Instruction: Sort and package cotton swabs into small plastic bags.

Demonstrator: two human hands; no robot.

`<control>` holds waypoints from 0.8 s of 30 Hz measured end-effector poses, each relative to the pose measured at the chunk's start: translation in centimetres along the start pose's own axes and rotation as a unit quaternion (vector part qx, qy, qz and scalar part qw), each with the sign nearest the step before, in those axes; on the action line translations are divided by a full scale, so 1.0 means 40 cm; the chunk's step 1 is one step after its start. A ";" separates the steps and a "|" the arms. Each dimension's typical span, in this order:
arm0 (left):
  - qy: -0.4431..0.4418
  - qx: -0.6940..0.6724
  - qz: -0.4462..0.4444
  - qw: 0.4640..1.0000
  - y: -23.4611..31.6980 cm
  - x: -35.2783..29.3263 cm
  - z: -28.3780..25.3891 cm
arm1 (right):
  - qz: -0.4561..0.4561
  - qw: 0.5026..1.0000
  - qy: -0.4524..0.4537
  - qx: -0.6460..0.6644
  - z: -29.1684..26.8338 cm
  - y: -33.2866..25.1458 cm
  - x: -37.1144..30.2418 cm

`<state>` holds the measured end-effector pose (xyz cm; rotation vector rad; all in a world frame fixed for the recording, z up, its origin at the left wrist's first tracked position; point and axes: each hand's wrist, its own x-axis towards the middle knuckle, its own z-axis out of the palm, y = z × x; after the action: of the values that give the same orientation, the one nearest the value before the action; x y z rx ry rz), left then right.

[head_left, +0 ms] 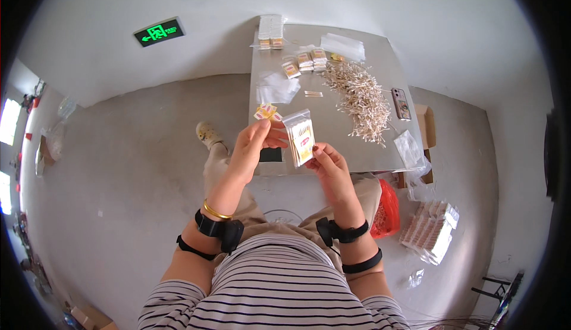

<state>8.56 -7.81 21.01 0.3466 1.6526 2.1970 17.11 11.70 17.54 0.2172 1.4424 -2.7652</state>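
Note:
My right hand (331,168) pinches the lower right edge of a clear zip bag (300,139) filled with cotton swabs and a yellow-and-white card. The bag stands tilted over the table's near edge. At its left side, my left hand (250,145) has its fingers stretched and apart; whether the fingertips touch the bag cannot be made out. Just beyond that hand lie several small yellow-and-white cards (267,112). A large heap of loose cotton swabs (363,101) covers the table's right half, and a short row of swabs (313,94) lies apart from it.
The metal table (321,124) also bears empty clear bags (278,88), stacked filled packs (312,59), larger bundles (271,31), plastic sheets (343,47) and a phone (401,104). Right of my legs are a red plastic bag (386,211), a pile of packs (429,230) and a cardboard box (424,126).

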 end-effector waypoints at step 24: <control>0.181 0.219 -0.181 0.942 -0.409 0.841 -0.198 | -0.152 0.689 0.226 -0.672 -0.392 0.309 0.280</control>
<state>-22.68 3.85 2.26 -0.2566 2.1981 1.6778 8.78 17.97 -2.86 0.6160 3.3098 -1.0195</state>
